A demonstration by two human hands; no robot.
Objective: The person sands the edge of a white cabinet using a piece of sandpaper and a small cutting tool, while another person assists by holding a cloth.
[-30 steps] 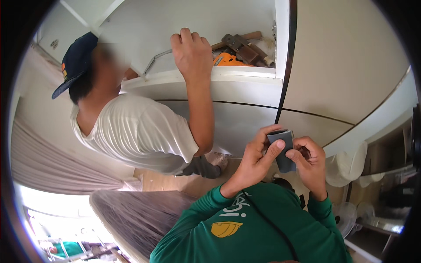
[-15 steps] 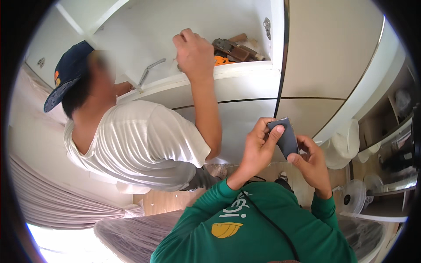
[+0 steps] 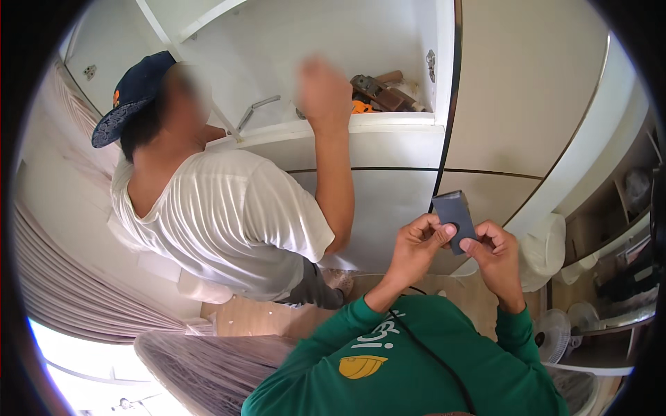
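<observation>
A small dark grey rectangle that looks like a folded piece of sandpaper (image 3: 453, 209) stands tilted in front of my chest, layered edges showing at its top. My left hand (image 3: 417, 249) pinches its lower left side, thumb flat on the face and fingers behind. At its lower right corner, my right hand (image 3: 497, 255) has closed thumb and fingers on the same piece. The fingers behind it are partly hidden.
On my left, a person (image 3: 222, 201) in a white shirt and cap leans to an open white cabinet (image 3: 388, 141). Their raised hand (image 3: 324, 97) is blurred. Inside lie a hand plane (image 3: 378, 90) and a metal stay (image 3: 258, 109). A plastic-wrapped seat (image 3: 208, 364) and fan (image 3: 553, 336) stand nearby.
My left hand has slid down the grey piece, and both hands now pinch its lower end close together. The view has shifted slightly; the person still has a raised hand at the cabinet.
</observation>
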